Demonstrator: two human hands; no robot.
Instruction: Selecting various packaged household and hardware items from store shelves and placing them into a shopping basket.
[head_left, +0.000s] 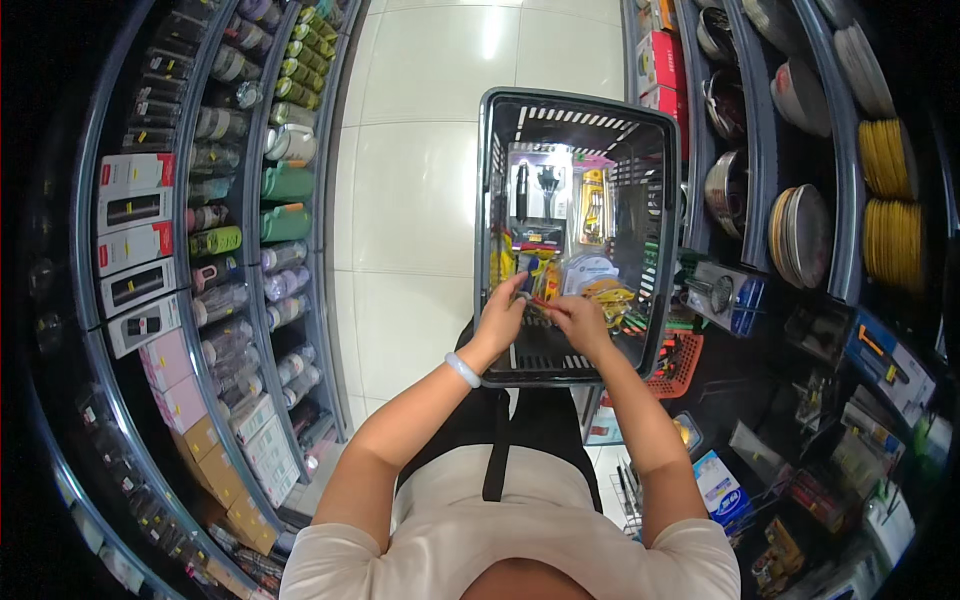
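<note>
A black plastic shopping basket (576, 375) stands in front of me, and both my hands reach over its near end. My left hand (501, 313), with a pale bangle (463, 370) at the wrist, and my right hand (583, 322) meet at a small, thin reddish item (541, 303), pinched between the fingertips; its kind is too small to tell. Below them in the basket lie packaged goods: a white card with a black utensil (550, 184), a yellow packaged item (593, 206), a round whitish pack (590, 271) and yellow packs (609, 294).
Shelves of bottles (217, 124) and boxed goods (135, 240) line the left side. Stacked plates (801, 236), bowls (727, 191) and hanging packs (720, 292) fill the right. An orange basket (686, 364) sits beside the black one. Tiled floor (420, 195) runs between the shelves.
</note>
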